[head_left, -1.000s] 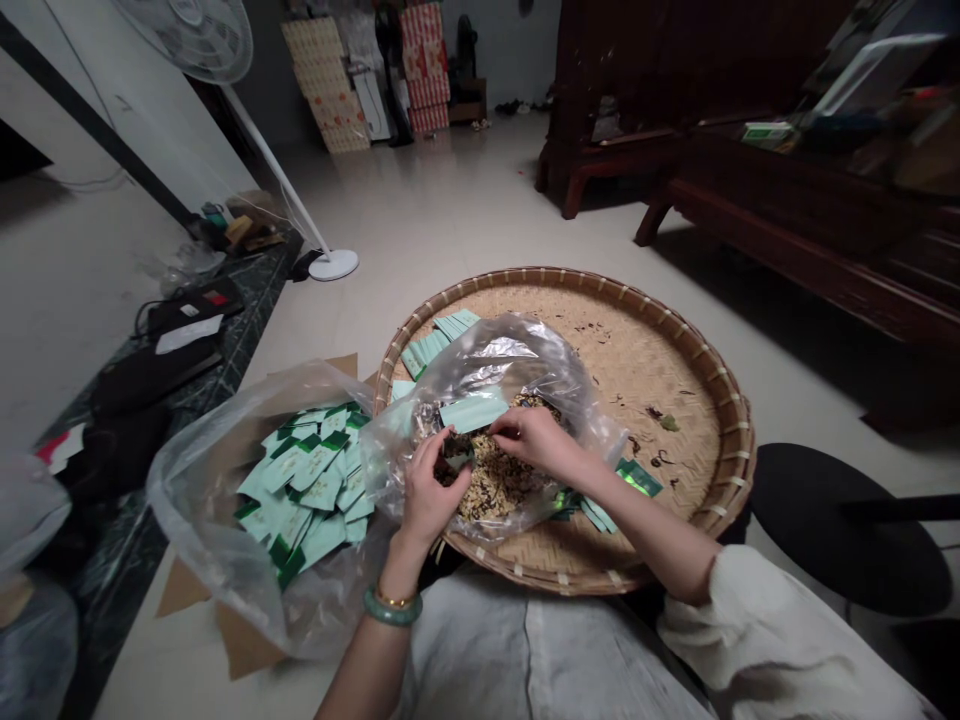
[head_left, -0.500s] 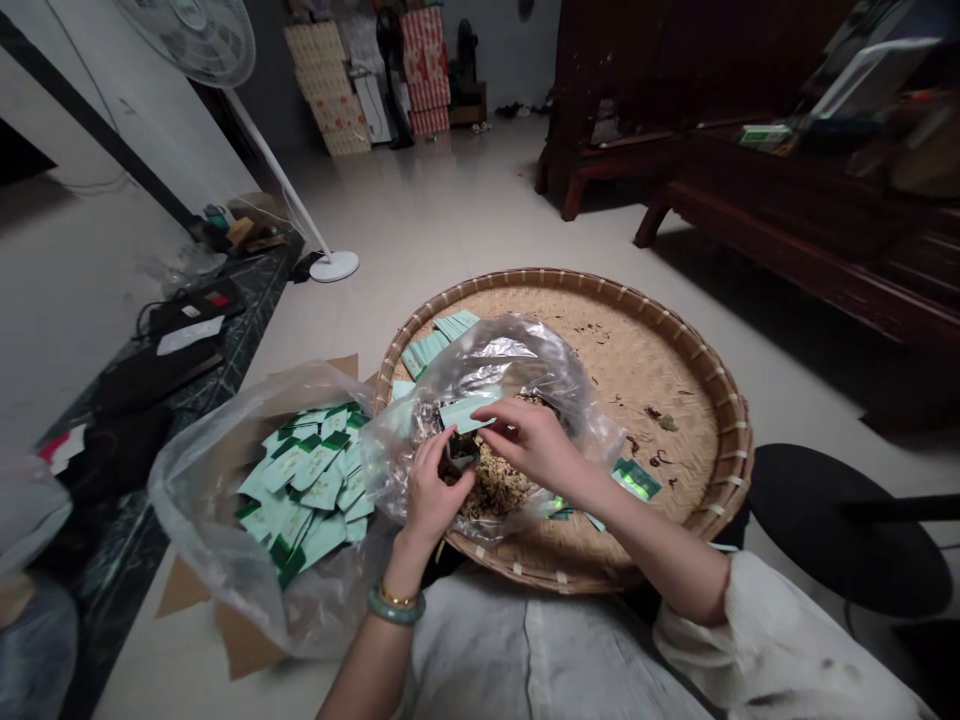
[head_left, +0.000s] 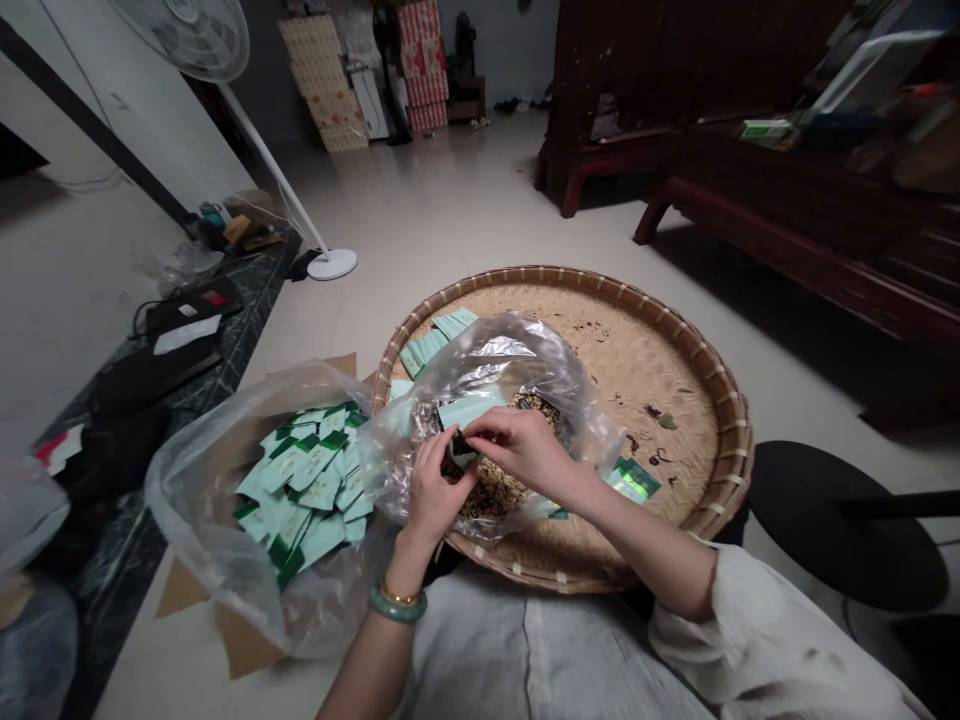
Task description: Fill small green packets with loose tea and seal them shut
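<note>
My left hand (head_left: 437,492) curls its thumb and fingers around a small green sachet (head_left: 460,458), held low over a clear plastic bag (head_left: 501,345). My right hand (head_left: 523,448) is closed, its fingertips brought together at the top of that sachet; what they pinch is hidden. Inside the clear bag lies a loose dried mix of pale and dark bits (head_left: 495,492). A pale mint-green packet (head_left: 471,408) shows just beyond my fingertips. The bag sits in a round woven bamboo tray (head_left: 694,400).
Left of the tray, a plastic-lined box (head_left: 187,500) holds many mint-green sachets (head_left: 315,480). More packets (head_left: 427,350) line the tray's left edge, and shiny green ones (head_left: 634,482) lie right. A white fan (head_left: 330,263), dark wooden furniture (head_left: 750,230) and a round black base (head_left: 840,525) stand around.
My right hand has moved slightly left and down, from the pale packet to the mouth of the sachet. Its fingers have drawn closer together. My left hand stays in place.
</note>
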### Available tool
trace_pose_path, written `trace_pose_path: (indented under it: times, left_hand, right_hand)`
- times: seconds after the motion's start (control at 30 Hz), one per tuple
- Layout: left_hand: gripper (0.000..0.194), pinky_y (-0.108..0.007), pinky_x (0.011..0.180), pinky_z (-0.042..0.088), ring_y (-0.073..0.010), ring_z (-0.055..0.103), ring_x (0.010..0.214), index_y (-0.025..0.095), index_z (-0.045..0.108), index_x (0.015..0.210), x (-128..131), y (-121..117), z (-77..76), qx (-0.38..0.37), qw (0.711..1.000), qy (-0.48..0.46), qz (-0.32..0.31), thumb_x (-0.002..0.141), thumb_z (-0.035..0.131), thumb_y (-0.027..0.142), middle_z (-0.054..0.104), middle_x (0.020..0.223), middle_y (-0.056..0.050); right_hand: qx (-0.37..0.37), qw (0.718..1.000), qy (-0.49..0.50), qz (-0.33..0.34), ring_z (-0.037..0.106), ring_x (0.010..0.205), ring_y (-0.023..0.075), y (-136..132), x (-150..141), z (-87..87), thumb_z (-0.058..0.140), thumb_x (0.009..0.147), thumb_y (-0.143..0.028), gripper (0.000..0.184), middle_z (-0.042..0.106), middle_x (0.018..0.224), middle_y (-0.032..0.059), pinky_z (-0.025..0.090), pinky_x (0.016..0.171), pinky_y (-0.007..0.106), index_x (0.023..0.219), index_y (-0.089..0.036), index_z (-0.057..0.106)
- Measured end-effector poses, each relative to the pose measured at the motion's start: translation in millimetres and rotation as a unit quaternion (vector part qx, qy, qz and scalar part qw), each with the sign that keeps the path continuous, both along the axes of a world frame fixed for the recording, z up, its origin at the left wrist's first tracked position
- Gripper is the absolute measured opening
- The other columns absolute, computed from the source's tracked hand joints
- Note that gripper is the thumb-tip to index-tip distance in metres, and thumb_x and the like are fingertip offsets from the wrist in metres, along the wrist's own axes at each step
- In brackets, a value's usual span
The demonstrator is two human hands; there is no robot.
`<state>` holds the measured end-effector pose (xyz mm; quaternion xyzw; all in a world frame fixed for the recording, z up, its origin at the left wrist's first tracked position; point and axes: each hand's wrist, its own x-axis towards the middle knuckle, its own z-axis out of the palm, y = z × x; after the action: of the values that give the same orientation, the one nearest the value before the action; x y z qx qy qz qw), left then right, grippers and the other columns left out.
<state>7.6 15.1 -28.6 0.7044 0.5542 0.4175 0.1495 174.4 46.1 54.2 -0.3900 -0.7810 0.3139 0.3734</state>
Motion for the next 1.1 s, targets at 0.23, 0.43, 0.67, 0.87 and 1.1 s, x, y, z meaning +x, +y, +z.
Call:
trace_pose_path:
  times: [0.23,0.43,0.67,0.87,1.1]
  left_hand:
    - [0.049,-0.043,0.095,0.047,-0.025,0.059,0.107,0.02,0.054,0.122,1,0,0.1,0.0,1.0,0.001,-0.004,0.075,0.063,0.018,0.063,0.115,-0.01]
    - [0.048,-0.043,0.094,0.047,-0.0251,0.059,0.105,0.02,0.055,0.121,2,0,0.8,-0.001,1.0,0.003,0.007,0.073,0.063,0.017,0.063,0.112,-0.01]
    - [0.047,-0.042,0.095,0.047,-0.0249,0.059,0.107,0.021,0.055,0.121,1,0,-0.6,-0.003,1.0,0.001,0.001,0.075,0.065,0.021,0.063,0.113,-0.01]
    - [0.049,-0.042,0.094,0.047,-0.0244,0.059,0.107,0.021,0.053,0.122,2,0,-0.2,0.004,1.0,0.003,-0.001,0.074,0.063,0.016,0.063,0.114,-0.01]
    - [0.047,-0.043,0.095,0.046,-0.0249,0.059,0.106,0.018,0.055,0.12,2,0,2.7,-0.005,1.0,0.006,-0.003,0.073,0.062,0.015,0.063,0.113,-0.011]
  right_hand:
    - [0.013,1.0,-0.01,-0.013,0.064,0.083,0.0155,1,1,-2.4,0.057,0.086,-0.016,0.023,0.069,0.098,0.0077,0.05,0.074,0.028,0.106,-0.02,0.067]
    - [0.023,0.999,-0.025,0.007,0.066,0.076,0.0145,7,0,-11.3,0.061,0.082,-0.011,0.012,0.071,0.082,0.0047,0.05,0.071,0.026,0.086,-0.017,0.07]
    - [0.063,0.998,-0.008,0.019,0.063,0.082,0.0164,0,3,-0.9,0.059,0.084,-0.012,0.012,0.07,0.084,0.0044,0.049,0.077,0.03,0.09,-0.018,0.068]
    - [0.052,0.998,-0.036,-0.003,0.06,0.093,0.0187,1,4,-6.5,0.053,0.088,-0.015,0.022,0.066,0.1,0.0089,0.048,0.082,0.033,0.107,-0.018,0.065]
    - [0.043,0.997,-0.063,0.009,0.061,0.076,0.0169,8,1,-12.4,0.059,0.087,-0.018,0.011,0.068,0.079,0.0066,0.047,0.073,0.029,0.087,-0.015,0.069]
